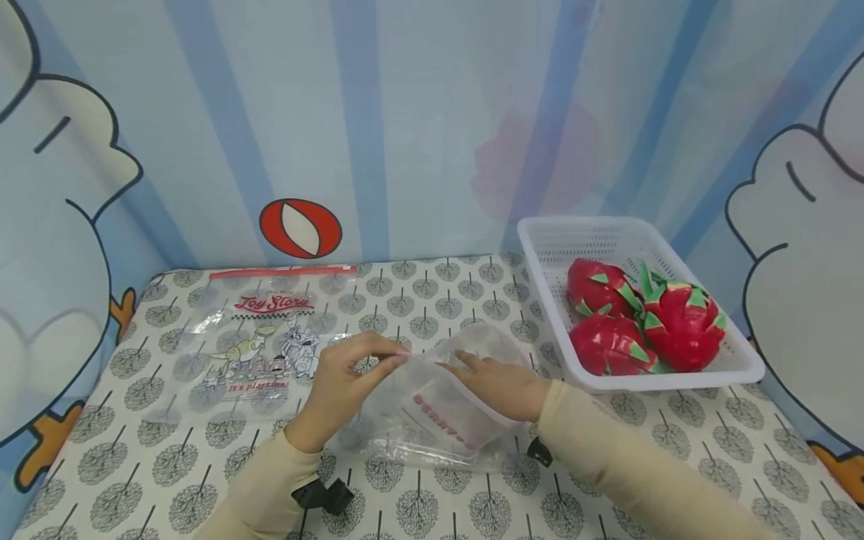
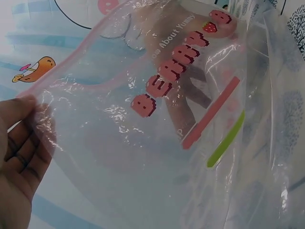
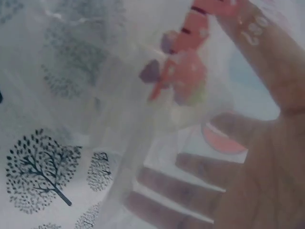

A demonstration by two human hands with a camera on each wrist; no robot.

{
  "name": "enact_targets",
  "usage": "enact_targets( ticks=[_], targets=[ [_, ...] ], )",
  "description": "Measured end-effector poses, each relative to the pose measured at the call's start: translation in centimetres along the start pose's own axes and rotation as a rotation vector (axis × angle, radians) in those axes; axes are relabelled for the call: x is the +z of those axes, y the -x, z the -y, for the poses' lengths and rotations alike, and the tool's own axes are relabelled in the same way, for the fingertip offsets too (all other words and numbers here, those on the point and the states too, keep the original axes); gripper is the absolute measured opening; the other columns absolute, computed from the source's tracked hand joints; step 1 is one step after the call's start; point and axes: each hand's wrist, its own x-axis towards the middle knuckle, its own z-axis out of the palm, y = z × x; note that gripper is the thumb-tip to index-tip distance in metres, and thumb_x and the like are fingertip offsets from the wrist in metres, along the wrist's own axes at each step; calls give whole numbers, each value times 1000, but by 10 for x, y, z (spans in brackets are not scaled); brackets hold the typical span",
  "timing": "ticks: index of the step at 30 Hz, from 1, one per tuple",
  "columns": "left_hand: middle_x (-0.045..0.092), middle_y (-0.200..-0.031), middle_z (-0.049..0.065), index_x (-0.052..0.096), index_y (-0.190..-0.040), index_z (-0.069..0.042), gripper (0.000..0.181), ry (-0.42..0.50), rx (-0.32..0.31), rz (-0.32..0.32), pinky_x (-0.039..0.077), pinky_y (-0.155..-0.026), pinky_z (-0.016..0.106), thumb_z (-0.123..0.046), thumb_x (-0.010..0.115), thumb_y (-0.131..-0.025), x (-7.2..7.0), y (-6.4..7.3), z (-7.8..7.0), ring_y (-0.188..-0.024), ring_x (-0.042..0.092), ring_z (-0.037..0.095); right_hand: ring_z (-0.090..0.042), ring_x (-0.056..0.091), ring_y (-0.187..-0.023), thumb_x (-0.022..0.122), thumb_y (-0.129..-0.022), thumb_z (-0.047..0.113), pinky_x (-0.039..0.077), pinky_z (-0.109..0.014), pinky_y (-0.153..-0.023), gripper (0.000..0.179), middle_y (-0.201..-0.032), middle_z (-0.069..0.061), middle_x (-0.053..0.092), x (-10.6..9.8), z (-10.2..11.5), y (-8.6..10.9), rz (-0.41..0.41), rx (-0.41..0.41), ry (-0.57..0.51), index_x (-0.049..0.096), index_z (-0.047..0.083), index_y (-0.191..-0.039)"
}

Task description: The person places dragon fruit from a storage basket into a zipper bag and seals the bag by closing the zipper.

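A clear plastic bag with a pink rim and red "BERRY" lettering (image 1: 442, 424) is held up over the table, its mouth partly spread. My left hand (image 1: 340, 386) pinches the rim between thumb and fingers at the left end; the left wrist view shows this pinch close up. At the bag's mouth on the right is my right hand (image 1: 502, 386), fingers straight and spread against the film. In the right wrist view its thumb (image 3: 271, 57) shows through the printed film. How deep the fingers reach inside, I cannot tell.
Red dragon fruits with green tips (image 1: 685, 322) lie in a white basket (image 1: 675, 381) at the right. A flat clear "Toy Story" bag (image 1: 270, 360) with a red slider strip lies at the left. A tree-patterned cloth (image 1: 418, 510) covers the table; a printed curtain (image 1: 432, 150) hangs behind.
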Motion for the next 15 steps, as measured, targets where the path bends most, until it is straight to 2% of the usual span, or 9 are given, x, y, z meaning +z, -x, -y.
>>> enact_targets(
  ticks=[6, 11, 15],
  targets=[
    [73, -84, 10, 72, -88, -4, 21, -31, 9, -19, 53, -76, 16, 11, 72, -73, -1, -1, 0, -76, 68, 15, -37, 45, -134, 81, -73, 39, 49, -55, -96, 98, -156, -16, 29, -4, -5, 1, -33, -67, -17, 26, 22, -152],
    [72, -82, 9, 72, -88, -4, 22, -34, 15, -25, 52, -74, 16, 12, 72, -73, -1, -1, -1, -75, 67, 15, -37, 42, -136, 79, -75, 41, 48, -56, -97, 95, -156, -16, 31, -3, -8, 1, -51, -86, -18, 26, 23, -152],
    [72, -82, 10, 72, -87, -4, 22, -35, 25, -29, 52, -72, 16, 12, 73, -72, -1, -1, -2, -74, 67, 15, -39, 48, -130, 78, -77, 36, 50, -55, -93, 91, -155, -16, 32, -4, -8, 3, -71, -94, -23, 27, 23, -152]
  ],
)
